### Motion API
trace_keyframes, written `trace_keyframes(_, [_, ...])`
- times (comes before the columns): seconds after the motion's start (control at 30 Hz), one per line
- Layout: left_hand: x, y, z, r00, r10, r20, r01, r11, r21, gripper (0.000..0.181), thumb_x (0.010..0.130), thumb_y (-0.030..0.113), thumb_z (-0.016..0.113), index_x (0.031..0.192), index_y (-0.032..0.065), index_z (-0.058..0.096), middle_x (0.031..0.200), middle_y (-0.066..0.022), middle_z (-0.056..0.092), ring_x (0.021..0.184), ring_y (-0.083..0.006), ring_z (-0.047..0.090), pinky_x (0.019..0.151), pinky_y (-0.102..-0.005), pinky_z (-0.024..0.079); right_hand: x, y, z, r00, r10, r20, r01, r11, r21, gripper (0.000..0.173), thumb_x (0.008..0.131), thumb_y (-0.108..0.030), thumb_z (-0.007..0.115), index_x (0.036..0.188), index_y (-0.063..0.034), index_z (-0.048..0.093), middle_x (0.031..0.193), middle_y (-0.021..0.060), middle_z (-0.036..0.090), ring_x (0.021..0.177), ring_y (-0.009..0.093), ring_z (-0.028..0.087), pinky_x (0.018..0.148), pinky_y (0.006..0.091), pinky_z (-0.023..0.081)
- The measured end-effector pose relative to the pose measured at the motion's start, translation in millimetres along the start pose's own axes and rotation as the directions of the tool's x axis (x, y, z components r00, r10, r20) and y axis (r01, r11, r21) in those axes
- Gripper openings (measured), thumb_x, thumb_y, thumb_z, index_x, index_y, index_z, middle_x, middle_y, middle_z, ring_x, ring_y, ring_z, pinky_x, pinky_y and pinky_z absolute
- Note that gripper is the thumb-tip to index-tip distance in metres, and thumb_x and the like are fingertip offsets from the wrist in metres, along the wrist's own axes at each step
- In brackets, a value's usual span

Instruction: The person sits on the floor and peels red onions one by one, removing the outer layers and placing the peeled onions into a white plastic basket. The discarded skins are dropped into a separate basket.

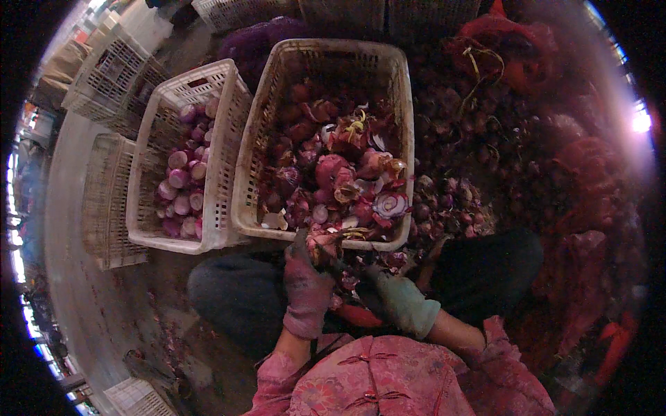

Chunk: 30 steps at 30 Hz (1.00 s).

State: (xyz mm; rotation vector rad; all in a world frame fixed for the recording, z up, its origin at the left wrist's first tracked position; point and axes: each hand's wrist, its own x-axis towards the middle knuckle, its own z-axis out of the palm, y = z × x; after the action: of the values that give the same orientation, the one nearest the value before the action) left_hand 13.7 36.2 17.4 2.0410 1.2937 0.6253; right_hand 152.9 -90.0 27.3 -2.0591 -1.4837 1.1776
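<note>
My left hand [308, 291], in a dirty pinkish glove, holds a red onion [322, 240] with loose dry skin over the near rim of a large plastic crate [243, 171]. To its right is my right hand [408, 301], in a pale green glove, with its fingers pointing towards the onion. Those fingers are dark and blurred, so whether they hold a tool cannot be made out. Onion skins and cut pieces [333, 171] fill the large crate. A halved onion [390, 205] shows its rings at the right rim. Peeled onions [179, 178] lie in a narrower white crate [218, 182] on the left.
Unpeeled onions [452, 203] are heaped on the floor to the right, in dim light. Red mesh sacks [588, 171] lie beyond them. More plastic crates [112, 197] stand at the left, and a purple mesh sack [260, 39] lies behind. Another crate [138, 398] is at lower left.
</note>
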Motion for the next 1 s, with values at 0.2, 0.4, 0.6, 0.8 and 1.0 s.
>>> trace_keyframes(0.2, [-1.3,2.8,-0.9,1.0,0.006,-0.003,-0.006,0.995,0.095,0.045,0.085,0.018,0.067,0.124,0.0019,0.051,0.108,-0.0204,0.06,0.1,-0.0381,0.06,0.085,-0.0432,0.05,-2.1,-5.4,3.3,0.999,0.002,-0.037,0.001,0.998,0.07,0.036,0.089,-0.028,0.059,0.119,-0.0098,0.049,0.09,0.0223,0.065,0.075,0.043,0.064,0.063,0.0536,0.05])
trace_keyframes(0.4, [-1.6,-5.2,4.5,0.996,-0.032,0.086,0.021,0.993,0.119,0.058,0.08,0.021,0.07,0.129,0.0016,0.047,0.114,-0.0238,0.056,0.1,-0.0422,0.058,0.085,-0.0449,0.051,13.6,-17.6,-1.2,0.996,0.089,0.027,-0.091,0.993,0.069,0.036,0.088,-0.022,0.059,0.118,-0.0067,0.048,0.09,0.0242,0.065,0.077,0.045,0.064,0.064,0.0533,0.05])
trace_keyframes(0.6, [-2.9,-3.9,0.4,0.995,-0.016,0.093,0.001,0.988,0.153,0.071,0.068,0.013,0.075,0.131,-0.0001,0.044,0.115,-0.0264,0.054,0.102,-0.0431,0.057,0.086,-0.0455,0.051,34.6,-18.7,-2.1,0.999,0.016,0.041,-0.014,0.998,-0.058,0.041,0.087,-0.018,0.058,0.121,-0.0036,0.041,0.092,0.025,0.065,0.081,0.045,0.063,0.065,0.0535,0.05])
trace_keyframes(0.8, [-4.6,-10.6,6.1,0.995,0.062,0.077,-0.07,0.992,0.104,0.072,0.068,0.015,0.077,0.131,0.0003,0.044,0.115,-0.025,0.055,0.107,-0.0424,0.055,0.091,-0.0447,0.048,8.0,-22.4,0.5,0.99,0.138,0.015,-0.138,0.99,0.018,0.035,0.087,-0.018,0.058,0.115,-0.0028,0.046,0.091,0.0256,0.064,0.085,0.044,0.064,0.071,0.0538,0.05])
trace_keyframes(1.0, [-5.4,-6.9,4.9,0.994,0.059,0.094,-0.068,0.993,0.097,0.077,0.071,0.017,0.078,0.137,0.0094,0.04,0.119,-0.0247,0.05,0.102,-0.043,0.057,0.084,-0.0439,0.051,52.3,-4.0,8.2,0.994,0.058,0.089,-0.054,0.997,-0.048,0.033,0.087,-0.016,0.057,0.117,-0.0039,0.051,0.103,0.0266,0.062,0.091,0.044,0.062,0.078,0.0492,0.051])
